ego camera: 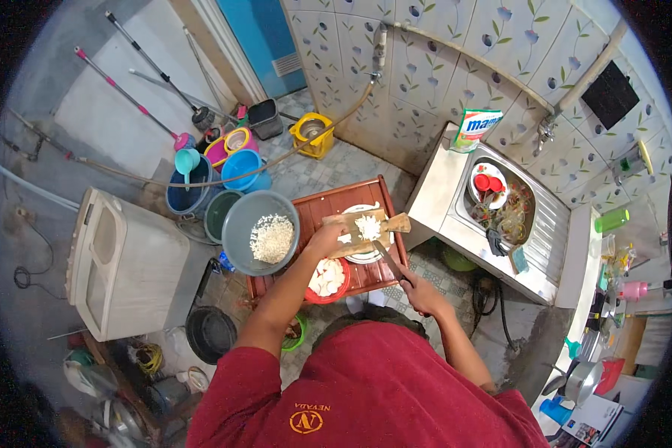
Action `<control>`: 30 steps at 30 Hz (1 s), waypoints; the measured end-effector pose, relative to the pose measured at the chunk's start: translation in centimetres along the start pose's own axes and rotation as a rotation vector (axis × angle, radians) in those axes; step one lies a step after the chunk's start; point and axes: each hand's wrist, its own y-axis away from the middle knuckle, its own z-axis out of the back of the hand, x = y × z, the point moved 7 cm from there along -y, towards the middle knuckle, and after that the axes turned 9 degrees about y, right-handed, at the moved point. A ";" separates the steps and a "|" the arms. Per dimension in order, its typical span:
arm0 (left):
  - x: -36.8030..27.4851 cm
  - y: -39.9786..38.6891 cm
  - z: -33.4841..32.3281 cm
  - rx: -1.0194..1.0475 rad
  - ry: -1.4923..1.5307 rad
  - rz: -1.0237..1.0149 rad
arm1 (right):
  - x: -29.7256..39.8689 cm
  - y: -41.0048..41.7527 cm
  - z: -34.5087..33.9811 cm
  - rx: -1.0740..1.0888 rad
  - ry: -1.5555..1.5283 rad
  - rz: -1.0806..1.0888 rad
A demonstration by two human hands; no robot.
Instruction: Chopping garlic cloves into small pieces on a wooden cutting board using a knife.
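Note:
My right hand grips a knife, its blade tip at the near edge of a wooden cutting board. A small heap of chopped white pieces lies on the board. My left hand is at the board's left end; whether its fingers grip it cannot be made out. Under the board is a white plate, partly hidden, on a reddish-brown wooden table. A red basket with larger white pieces sits nearer me. To the left, a large grey basin holds many small white pieces.
At right stands a steel sink with dishes, a sponge and a detergent pouch beside it. A hose crosses beyond the table. Buckets and a white washing machine stand left, a black basin near it.

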 end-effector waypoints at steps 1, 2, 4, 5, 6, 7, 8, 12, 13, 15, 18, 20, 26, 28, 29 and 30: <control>0.3 0.1 0.0 -0.031 0.029 0.066 | 0.0 0.0 0.1 0.007 -0.002 -0.001; 0.1 0.1 -0.2 -0.033 0.028 0.069 | 0.1 0.1 0.2 0.013 -0.005 -0.002; 0.9 0.7 -0.3 -0.094 0.035 0.145 | 2.4 1.0 1.4 0.121 -0.033 -0.098; 1.2 0.9 -0.4 -0.101 0.031 0.151 | 2.7 1.4 1.4 0.226 -0.059 -0.201; 1.2 0.9 -0.4 -0.141 0.054 0.121 | 2.3 1.3 1.0 0.223 -0.059 -0.197; 1.1 0.9 -0.4 -0.181 0.077 0.092 | 2.1 0.7 0.7 0.152 -0.023 -0.102; 1.1 1.1 -0.7 -0.183 0.074 0.090 | 2.0 0.1 0.6 0.080 0.014 -0.007; 0.6 1.8 -0.4 -0.357 0.042 0.056 | 2.2 -1.1 -0.1 -0.007 0.017 0.149; 0.6 2.1 -0.3 -0.410 0.067 0.075 | 2.3 -1.1 -0.1 -0.004 0.015 0.149; 0.7 2.5 -0.5 -0.413 0.127 0.131 | 3.0 -1.1 0.1 0.054 -0.035 0.160; 0.7 3.1 -0.7 -0.430 0.177 0.180 | 3.6 -1.1 0.0 0.069 -0.011 0.157; 0.6 3.6 -0.8 -0.444 0.166 0.176 | 3.8 -1.4 -0.5 0.043 0.004 0.183; -1.7 4.2 -0.9 -0.555 -0.040 0.005 | 1.9 -4.2 -3.9 -0.044 -0.004 0.239; -1.3 4.3 -1.0 -0.568 -0.008 0.058 | 1.9 -4.6 -4.5 -0.044 -0.034 0.256; -1.2 4.2 -1.1 -0.570 -0.008 0.060 | 2.0 -4.7 -4.3 -0.113 -0.006 0.292; -1.0 4.2 -1.1 -0.581 -0.002 0.073 | 2.2 -4.7 -4.1 -0.182 0.020 0.326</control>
